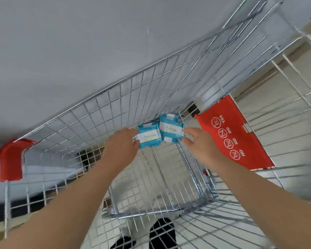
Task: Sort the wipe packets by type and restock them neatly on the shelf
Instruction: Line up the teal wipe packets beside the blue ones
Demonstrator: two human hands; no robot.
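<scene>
Both my arms reach down into a wire shopping cart (115, 108). My left hand (121, 145) grips a blue-and-white wipe packet (148, 138) by its left edge. Beside it on the right, a second packet of the same blue-and-white kind (171, 130) is held at its right edge by my right hand (199, 142). The two packets touch side by side near the cart's far corner. More blue packets seem to lie behind them, mostly hidden.
A red child-seat flap with warning icons (232, 137) hangs on the cart's right side. A red corner bumper (11, 159) caps the left rim. A grey wall rises beyond the cart. Tiled floor and dark shoes (162, 234) show through the mesh bottom.
</scene>
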